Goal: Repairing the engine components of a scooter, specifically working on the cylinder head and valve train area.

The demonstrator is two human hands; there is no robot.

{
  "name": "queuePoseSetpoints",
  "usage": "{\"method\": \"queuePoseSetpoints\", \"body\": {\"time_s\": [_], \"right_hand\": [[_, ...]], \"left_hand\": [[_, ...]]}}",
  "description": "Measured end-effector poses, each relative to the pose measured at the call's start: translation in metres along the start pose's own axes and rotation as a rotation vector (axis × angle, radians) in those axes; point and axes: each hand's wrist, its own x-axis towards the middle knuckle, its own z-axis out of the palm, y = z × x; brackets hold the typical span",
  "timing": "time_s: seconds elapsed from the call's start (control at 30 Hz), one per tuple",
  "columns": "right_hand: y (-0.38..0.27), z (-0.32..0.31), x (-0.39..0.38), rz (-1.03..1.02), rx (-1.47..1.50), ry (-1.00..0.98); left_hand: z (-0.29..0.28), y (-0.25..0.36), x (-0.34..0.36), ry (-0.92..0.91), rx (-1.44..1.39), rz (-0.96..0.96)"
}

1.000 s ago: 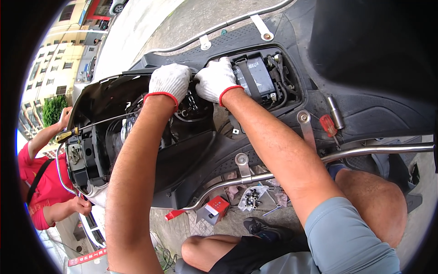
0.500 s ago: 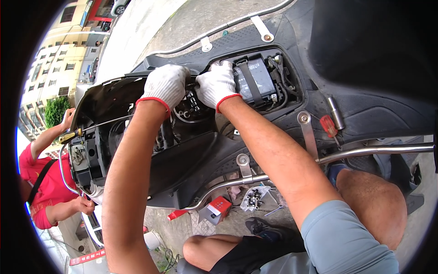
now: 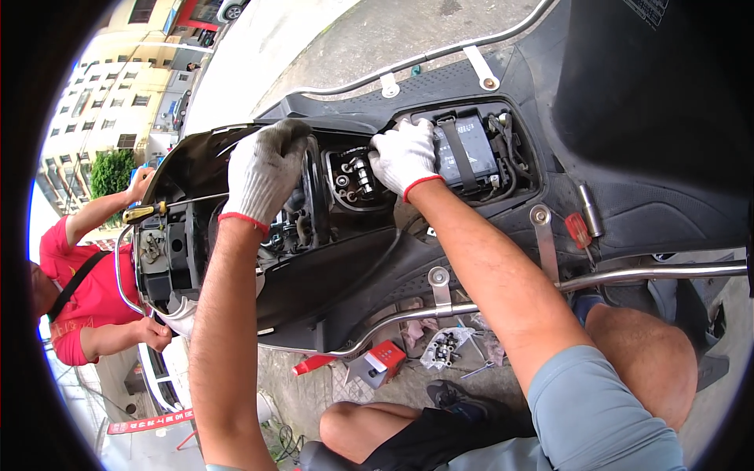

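Observation:
A scooter lies before me with its body opened up. My left hand [image 3: 267, 173], in a white knit glove, is closed beside the frame tube, left of the exposed engine top [image 3: 339, 206]; what its fingers hold, if anything, is hidden. A shiny camshaft [image 3: 362, 177] shows inside the engine top. Between it and the strapped battery [image 3: 475, 149], my gloved right hand [image 3: 404, 157] is closed with fingers curled down at the rim of the opening. I cannot make out anything in them.
At far left a person in red [image 3: 86, 275] grips the scooter's chrome rail. A yellow-handled screwdriver [image 3: 145, 212] lies across the body. A red-handled screwdriver [image 3: 577, 230] and a metal socket [image 3: 589, 210] rest on the footboard. Below are a red box [image 3: 383, 361] and bagged metal parts [image 3: 446, 347].
My hands have moved apart: the left drew away to the left, uncovering the camshaft and engine top. The right stays by the battery. The whole view has shifted slightly.

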Motion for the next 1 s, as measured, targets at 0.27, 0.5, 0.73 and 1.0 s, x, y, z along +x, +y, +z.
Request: {"method": "queuePoseSetpoints", "body": {"time_s": [0.27, 0.5, 0.73, 1.0], "right_hand": [[0.002, 0.001, -0.002, 0.011, 0.0, 0.046], [-0.002, 0.001, -0.001, 0.016, 0.035, 0.037], [-0.001, -0.001, 0.0, 0.021, 0.035, 0.008], [0.0, -0.002, 0.001, 0.029, 0.02, 0.012]], "left_hand": [[-0.004, 0.018, -0.017, -0.057, 0.205, 0.155], [0.025, 0.036, 0.019, -0.463, 0.52, 0.249], [0.04, 0.04, 0.037, -0.737, 0.753, 0.229], [0.048, 0.034, 0.046, -0.733, 0.694, 0.22]]}}
